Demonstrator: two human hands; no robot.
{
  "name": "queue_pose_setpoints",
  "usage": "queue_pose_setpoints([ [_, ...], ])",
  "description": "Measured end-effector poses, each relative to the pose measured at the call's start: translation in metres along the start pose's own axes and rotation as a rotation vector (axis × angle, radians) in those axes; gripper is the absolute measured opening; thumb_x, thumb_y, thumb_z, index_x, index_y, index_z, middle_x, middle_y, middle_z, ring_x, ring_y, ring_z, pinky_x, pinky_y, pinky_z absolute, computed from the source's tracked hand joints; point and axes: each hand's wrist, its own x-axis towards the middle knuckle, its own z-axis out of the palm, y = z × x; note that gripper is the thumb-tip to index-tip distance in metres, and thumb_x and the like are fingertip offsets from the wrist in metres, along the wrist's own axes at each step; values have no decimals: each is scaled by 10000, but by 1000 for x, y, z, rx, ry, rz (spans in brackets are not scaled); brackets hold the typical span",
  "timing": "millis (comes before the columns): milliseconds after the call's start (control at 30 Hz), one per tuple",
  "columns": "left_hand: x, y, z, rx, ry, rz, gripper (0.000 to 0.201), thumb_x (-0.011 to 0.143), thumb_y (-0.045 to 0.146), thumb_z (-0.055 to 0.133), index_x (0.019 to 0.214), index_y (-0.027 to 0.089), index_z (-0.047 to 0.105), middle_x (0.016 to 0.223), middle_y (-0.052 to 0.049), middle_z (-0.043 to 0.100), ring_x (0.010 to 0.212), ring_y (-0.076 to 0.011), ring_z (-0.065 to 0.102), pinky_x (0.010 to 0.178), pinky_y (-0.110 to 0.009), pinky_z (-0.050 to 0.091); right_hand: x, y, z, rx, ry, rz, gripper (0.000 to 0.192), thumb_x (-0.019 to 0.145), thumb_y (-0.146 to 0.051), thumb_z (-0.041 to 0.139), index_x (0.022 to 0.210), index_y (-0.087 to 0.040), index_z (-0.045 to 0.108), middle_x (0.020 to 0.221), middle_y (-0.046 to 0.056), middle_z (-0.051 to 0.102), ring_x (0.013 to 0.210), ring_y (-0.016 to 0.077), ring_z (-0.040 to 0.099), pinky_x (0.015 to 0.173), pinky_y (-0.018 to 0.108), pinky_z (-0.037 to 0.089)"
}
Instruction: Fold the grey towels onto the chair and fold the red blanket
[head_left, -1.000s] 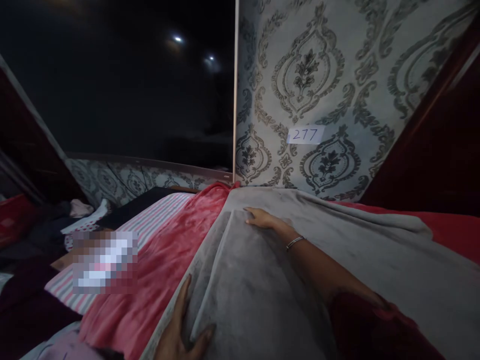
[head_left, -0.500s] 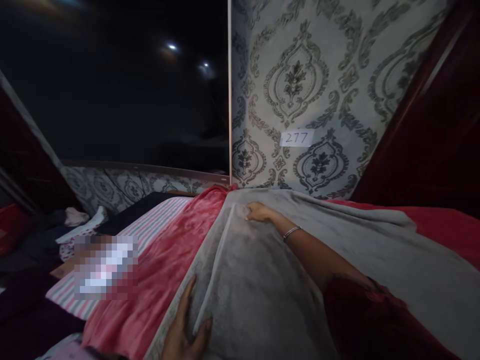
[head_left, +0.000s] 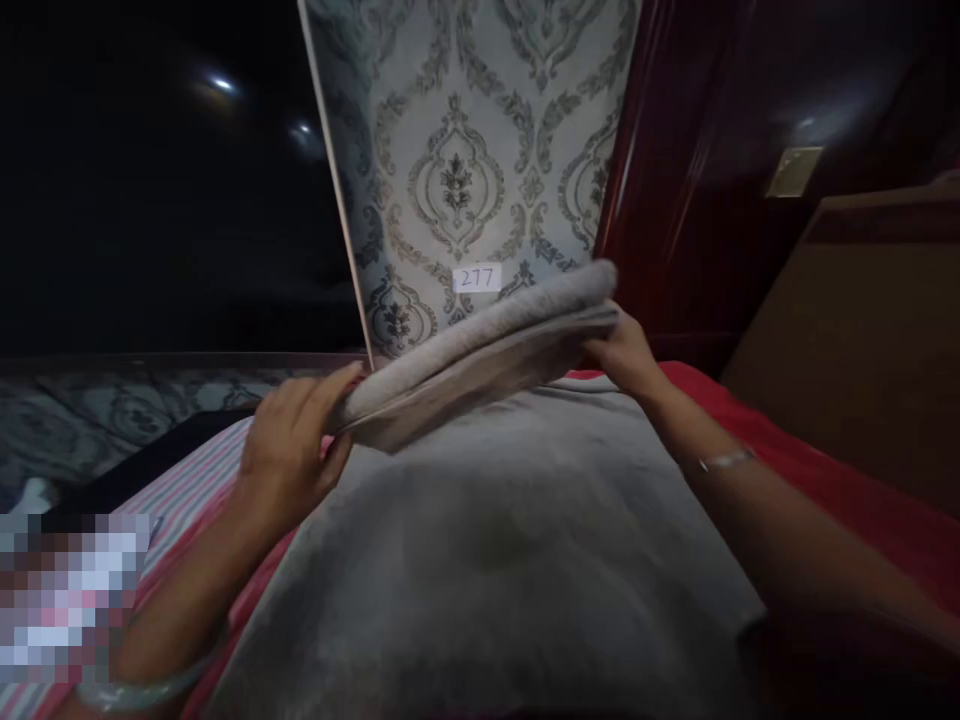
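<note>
A grey plush blanket (head_left: 480,570) is spread out in front of me, over red and pink cloth. Its far end shows as a thick folded edge, raised and tilted up toward the right, slightly blurred by motion. At the left end of that fold my left hand (head_left: 289,440) is closed round the cloth. My right hand (head_left: 626,355) grips the higher right end, with the thumb underneath and the other fingers partly hidden.
Pink cloth (head_left: 255,590) and a striped cloth (head_left: 199,465) lie to the left, red cloth (head_left: 802,490) to the right. Behind stand a large dark screen (head_left: 150,220), a patterned wall (head_left: 517,140) with a paper label (head_left: 477,277), and a brown panel (head_left: 862,350).
Both hands have moved to the blanket's far end and hold its folded edge up off the surface. My left hand has come forward from the near side. The view has swung right.
</note>
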Motion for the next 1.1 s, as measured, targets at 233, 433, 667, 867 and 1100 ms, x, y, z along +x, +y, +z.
queue_pose_setpoints([
  [233, -134, 49, 52, -182, -118, 397, 308, 850, 62, 494, 1079, 204, 643, 892, -71, 669, 831, -196, 615, 775, -315, 493, -239, 40, -44, -138, -232, 289, 248, 731, -299, 513, 912, -248, 675, 937, 55, 651, 918, 254, 612, 864, 396, 498],
  [433, -172, 64, 57, -111, -175, 244, 346, 808, 57, 532, 1104, 188, 655, 1046, -124, 688, 980, -241, 646, 855, -360, 540, -282, 27, -41, -196, -187, 446, 494, 686, -283, 554, 1161, -268, 691, 1066, 71, 684, 957, 270, 650, 832, 386, 522],
  [667, -165, 55, 60, -156, -243, 312, 423, 832, 76, 508, 1201, 219, 657, 1135, -97, 725, 1049, -231, 656, 905, -358, 525, -298, -3, -33, 353, 118, 869, 507, 811, -525, 615, 1253, -277, 637, 1340, 85, 644, 1215, 295, 606, 994, 496, 514],
  [867, -126, 55, 48, -190, -136, 352, 377, 876, 105, 506, 1217, 204, 634, 1054, -88, 738, 985, -225, 666, 877, -358, 498, -307, -43, -12, 912, 319, 1015, 496, 869, -708, 526, 1113, -298, 664, 1222, 76, 700, 1157, 283, 647, 988, 549, 530],
  [1100, -100, 119, 2, -264, -115, 500, 287, 908, 125, 469, 1124, 188, 646, 909, -71, 735, 864, -210, 655, 848, -360, 514, -328, -73, 39, 993, 341, 1110, 486, 821, -651, 640, 1131, -278, 662, 1123, 69, 737, 1057, 302, 691, 979, 552, 542],
])
